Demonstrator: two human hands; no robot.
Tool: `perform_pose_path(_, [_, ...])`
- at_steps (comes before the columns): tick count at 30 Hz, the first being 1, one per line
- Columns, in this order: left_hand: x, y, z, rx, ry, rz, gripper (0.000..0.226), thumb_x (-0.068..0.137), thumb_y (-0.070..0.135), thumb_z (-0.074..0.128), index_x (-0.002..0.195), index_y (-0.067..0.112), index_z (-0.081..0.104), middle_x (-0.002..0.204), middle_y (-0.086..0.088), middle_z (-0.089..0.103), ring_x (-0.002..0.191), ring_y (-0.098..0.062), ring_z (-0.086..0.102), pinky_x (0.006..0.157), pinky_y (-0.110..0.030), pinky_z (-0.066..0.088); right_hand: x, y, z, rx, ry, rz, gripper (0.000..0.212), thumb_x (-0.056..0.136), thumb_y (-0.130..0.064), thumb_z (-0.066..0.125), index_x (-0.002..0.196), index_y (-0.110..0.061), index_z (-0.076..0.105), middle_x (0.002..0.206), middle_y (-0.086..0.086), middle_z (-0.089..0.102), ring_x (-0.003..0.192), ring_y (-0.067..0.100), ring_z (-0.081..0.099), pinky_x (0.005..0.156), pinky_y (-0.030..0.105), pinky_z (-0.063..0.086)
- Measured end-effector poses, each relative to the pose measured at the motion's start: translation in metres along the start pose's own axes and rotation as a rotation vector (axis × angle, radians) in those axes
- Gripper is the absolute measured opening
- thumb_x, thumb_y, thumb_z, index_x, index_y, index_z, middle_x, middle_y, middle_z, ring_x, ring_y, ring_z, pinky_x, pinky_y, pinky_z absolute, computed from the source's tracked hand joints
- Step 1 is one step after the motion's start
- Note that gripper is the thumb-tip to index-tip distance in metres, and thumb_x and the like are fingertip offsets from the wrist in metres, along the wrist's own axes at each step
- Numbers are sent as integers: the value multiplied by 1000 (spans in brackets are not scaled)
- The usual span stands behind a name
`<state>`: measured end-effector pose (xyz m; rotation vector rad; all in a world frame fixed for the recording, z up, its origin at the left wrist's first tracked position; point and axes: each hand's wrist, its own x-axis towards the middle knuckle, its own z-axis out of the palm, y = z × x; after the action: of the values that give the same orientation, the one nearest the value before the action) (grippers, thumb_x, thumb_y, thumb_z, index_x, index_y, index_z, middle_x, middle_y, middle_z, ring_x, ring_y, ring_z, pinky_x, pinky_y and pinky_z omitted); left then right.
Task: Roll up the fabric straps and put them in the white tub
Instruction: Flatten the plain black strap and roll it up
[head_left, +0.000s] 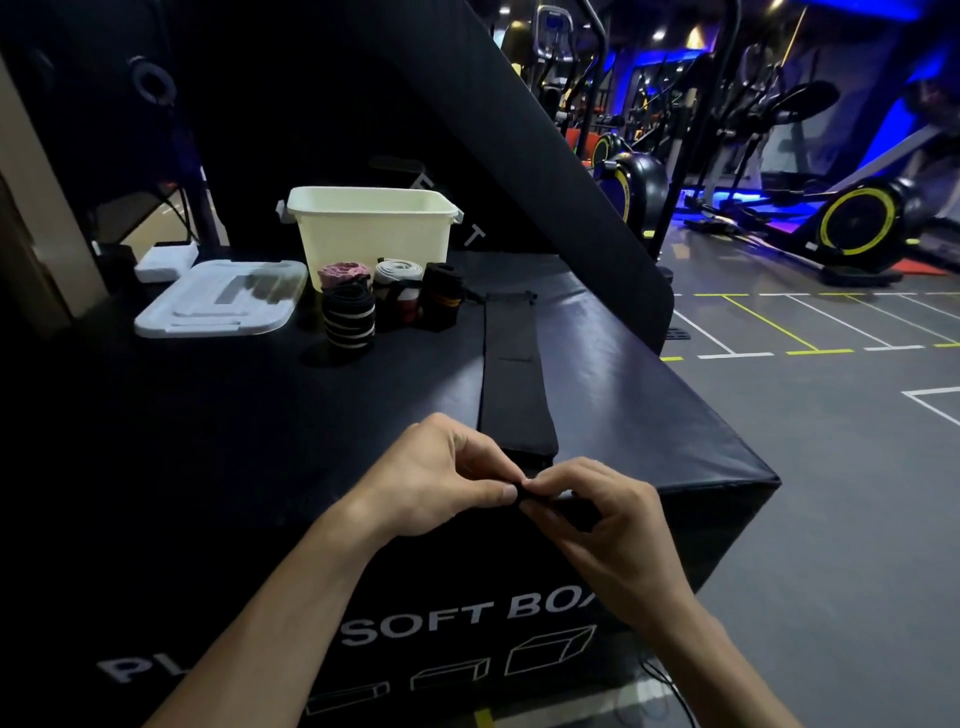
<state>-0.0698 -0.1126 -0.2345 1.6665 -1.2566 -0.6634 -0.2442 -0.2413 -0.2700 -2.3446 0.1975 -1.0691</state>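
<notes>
A long black fabric strap (511, 374) lies flat along the top of the black soft box (260, 415), running from near the rolled straps to the front edge. My left hand (441, 478) and my right hand (582, 499) pinch its near end together at the box's front edge. The white tub (370, 234) stands at the back of the box. In front of it are several rolled straps: a black one with white stripes (349, 319), a pink one (343, 274), a white one (397, 270) and a black one with an orange mark (442, 301).
The tub's white lid (223, 301) lies to the tub's left, with a small white box (166, 262) behind it. A large black pad (467, 130) leans behind the tub. Exercise bikes (852, 228) stand on the gym floor to the right.
</notes>
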Motion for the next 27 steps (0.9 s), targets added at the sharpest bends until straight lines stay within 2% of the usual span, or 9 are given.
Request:
perform_pose_path(6, [-1,0,0,-58,-22,-15,13,85,5,81,95,13,82,89,-2,80,90,-17,76,87,-30,57,-3,4,0,-222,-57,-111,21,80,-24,86,97,-24,74,99,-17,71,92,8,65,80,34,51])
perform_pose_path(11, [-2,4,-3,-28,-90,-31,12,84,8,83,96,12,81,92,-3,80,93,-21,77,92,-36,59,-2,-1,0,-218,-73,-100,20,79,-22,85,92,-26,70,91,-16,68,84,5,61,75,31,50])
perform_pose_path(13, [0,9,-8,55,-78,-30,10,84,16,84,93,19,82,88,2,80,89,-15,77,90,-36,60,-1,-2,-2,-142,-66,-61,24,77,-19,87,90,-26,69,89,-18,68,82,4,62,73,32,51])
perform_pose_path(16, [9,15,-11,288,164,61,4,88,27,79,91,30,80,83,14,77,79,-3,72,80,-30,58,-1,-3,-4,-85,-86,-51,26,77,-14,88,91,-25,70,88,-21,66,81,3,63,71,29,52])
perform_pose_path(18, [24,17,-10,451,257,170,10,95,33,71,101,34,79,97,17,73,90,-5,67,86,-31,54,-2,-4,-5,-61,-109,-42,25,77,-12,87,91,-23,70,88,-21,65,82,3,63,71,25,51])
perform_pose_path(20, [46,13,-6,604,180,186,22,101,38,60,117,37,75,121,19,67,111,-12,57,101,-37,47,-2,-5,-5,-39,-131,-29,24,77,-11,86,92,-22,70,89,-19,66,83,5,63,71,25,52])
perform_pose_path(22, [68,4,-3,765,52,74,30,104,43,52,129,39,68,140,21,58,126,-18,47,110,-44,40,-3,-6,-5,-26,-137,-21,25,77,-11,85,93,-22,70,91,-18,66,85,6,63,73,26,52])
perform_pose_path(24, [85,-6,-2,816,-9,-2,33,104,43,51,133,39,65,142,22,56,129,-19,47,110,-45,41,-2,-6,-6,-3,-138,-18,24,78,-11,83,95,-22,70,93,-20,65,87,5,63,75,25,52])
perform_pose_path(27, [103,-14,-4,791,40,21,25,101,39,59,123,37,71,127,17,62,118,-19,54,103,-41,47,-1,-6,-8,22,-121,-29,18,82,-13,81,95,-20,69,91,-19,65,86,7,63,73,26,51])
